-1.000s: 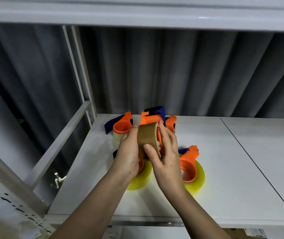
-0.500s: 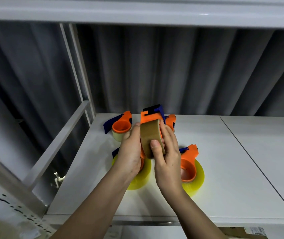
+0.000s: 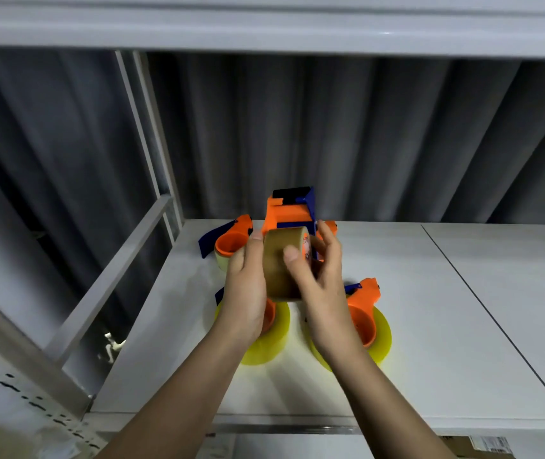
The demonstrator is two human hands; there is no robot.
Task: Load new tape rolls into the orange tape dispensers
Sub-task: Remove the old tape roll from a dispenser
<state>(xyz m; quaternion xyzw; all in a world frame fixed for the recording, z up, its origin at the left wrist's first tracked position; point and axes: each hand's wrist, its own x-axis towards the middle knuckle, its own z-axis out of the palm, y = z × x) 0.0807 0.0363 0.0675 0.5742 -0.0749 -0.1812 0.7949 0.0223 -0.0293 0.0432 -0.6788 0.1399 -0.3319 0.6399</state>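
Note:
I hold an orange and blue tape dispenser (image 3: 289, 212) upright above the white shelf, with a brown tape roll (image 3: 277, 260) on it. My left hand (image 3: 246, 289) grips the roll's left side, thumb up along its edge. My right hand (image 3: 320, 286) curls round the roll from the right, thumb pressed on its brown face. Below the hands lie two orange dispensers fitted with yellow tape rolls, one under my left hand (image 3: 272, 339) and one to the right (image 3: 368, 323). Another orange dispenser (image 3: 229, 241) lies at the back left.
The white shelf (image 3: 446, 326) stretches to the right, with a seam running diagonally. A metal rail (image 3: 112, 279) and upright post border the left side. An upper shelf edge (image 3: 264, 31) hangs overhead. A grey curtain closes the back.
The roll and dispenser have tilted slightly and risen a little. My right thumb has slid up across the roll's brown face and my right fingers have spread behind it.

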